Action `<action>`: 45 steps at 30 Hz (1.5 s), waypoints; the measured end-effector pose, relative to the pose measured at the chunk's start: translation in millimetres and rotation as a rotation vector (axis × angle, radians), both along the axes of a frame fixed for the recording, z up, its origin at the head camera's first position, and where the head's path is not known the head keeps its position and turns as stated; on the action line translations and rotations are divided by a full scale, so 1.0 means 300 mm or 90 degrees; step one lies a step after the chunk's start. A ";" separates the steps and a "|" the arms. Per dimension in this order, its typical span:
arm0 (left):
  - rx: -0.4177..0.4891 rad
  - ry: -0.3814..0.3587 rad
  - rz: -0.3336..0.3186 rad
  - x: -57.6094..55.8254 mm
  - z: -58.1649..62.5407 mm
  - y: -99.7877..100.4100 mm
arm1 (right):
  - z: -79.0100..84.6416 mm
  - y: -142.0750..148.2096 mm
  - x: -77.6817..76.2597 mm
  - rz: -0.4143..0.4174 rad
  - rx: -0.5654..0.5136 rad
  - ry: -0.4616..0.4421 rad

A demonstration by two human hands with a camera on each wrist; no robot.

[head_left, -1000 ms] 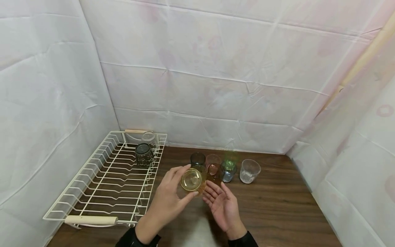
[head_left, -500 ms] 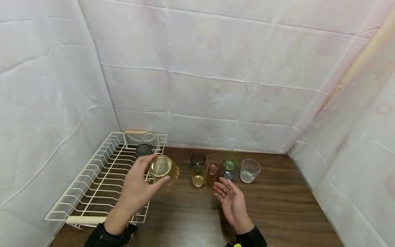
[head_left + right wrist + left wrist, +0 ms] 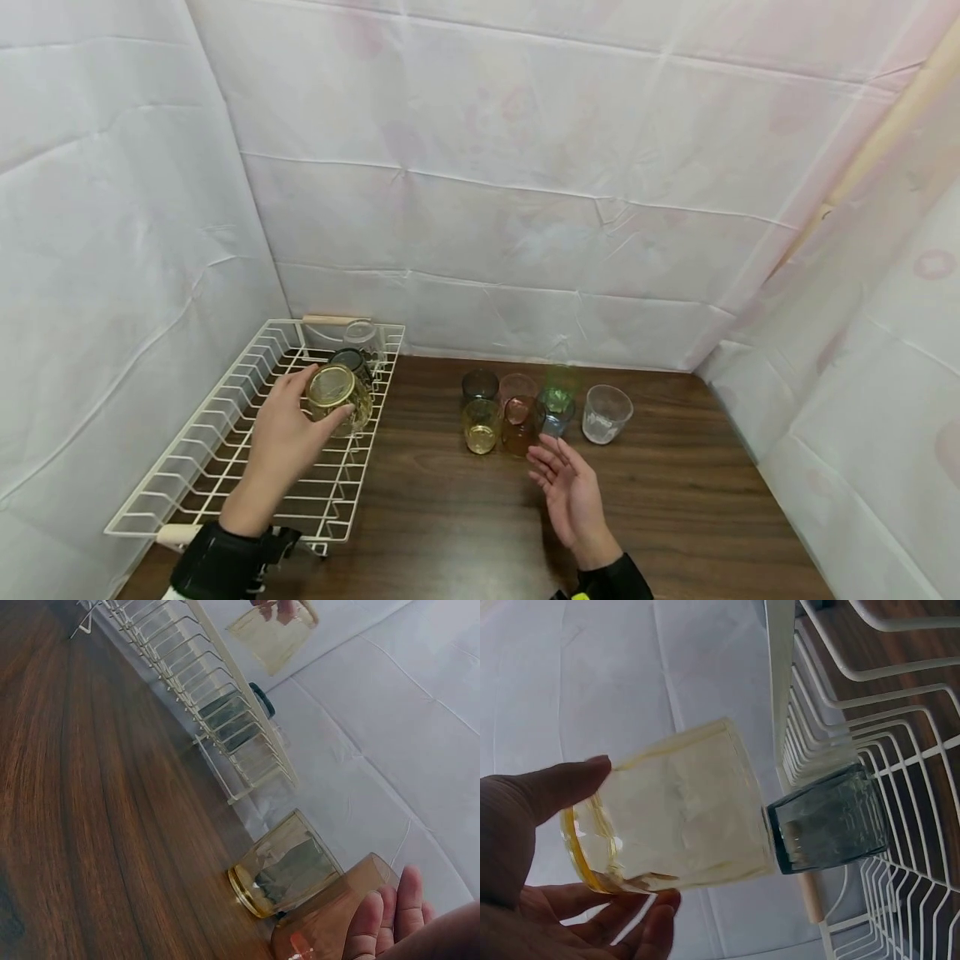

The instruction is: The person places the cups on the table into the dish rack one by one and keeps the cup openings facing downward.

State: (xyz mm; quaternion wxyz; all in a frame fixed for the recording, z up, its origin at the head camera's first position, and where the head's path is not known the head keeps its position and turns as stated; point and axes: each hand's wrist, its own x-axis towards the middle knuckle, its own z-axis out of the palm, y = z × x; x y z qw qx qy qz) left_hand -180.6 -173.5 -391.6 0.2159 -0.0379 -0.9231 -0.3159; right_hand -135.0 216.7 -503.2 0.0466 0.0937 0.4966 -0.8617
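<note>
Above the white wire dish rack (image 3: 371, 454), my left hand (image 3: 281, 437) grips a yellow drinking glass (image 3: 675, 810) near its base. The glass is bottom up and tilted, its rim toward the rack. A dark grey glass (image 3: 829, 817) stands upside down in the rack just beyond it, with a clear glass (image 3: 363, 335) behind. My right hand (image 3: 573, 500) is held over the table with relaxed fingers and nothing in it. Nearest to it is an amber glass (image 3: 330, 919); whether the fingers touch it I cannot tell. Another yellow glass (image 3: 481, 435) stands upright beside the amber one.
Behind those stand a dark glass (image 3: 480, 383), a pink glass (image 3: 517, 385), a green glass (image 3: 561, 379) and a blue glass (image 3: 553, 423). A clear tumbler (image 3: 609, 412) is at their right. White sheeting (image 3: 487, 225) encloses the wooden table (image 3: 675, 500).
My left hand has carried the yellow glass leftward from in front of the other glasses to above the rack. My right hand has drawn slightly to the right, away from it.
</note>
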 end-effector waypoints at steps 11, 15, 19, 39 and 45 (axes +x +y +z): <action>-0.076 -0.120 0.004 -0.034 0.009 -0.042 | -0.022 0.019 0.010 -0.011 -0.004 0.000; -0.107 -0.159 -0.012 -0.062 0.008 -0.049 | -0.022 0.029 0.012 -0.013 -0.003 0.002; -0.136 -0.214 -0.033 -0.095 0.003 -0.050 | -0.019 0.039 0.016 -0.013 0.000 0.001; -0.155 -0.270 -0.043 -0.168 -0.067 -0.086 | -0.027 0.053 0.023 -0.021 0.000 -0.002; -0.146 -0.267 -0.040 -0.180 -0.085 -0.086 | -0.024 0.047 0.027 -0.018 0.007 -0.006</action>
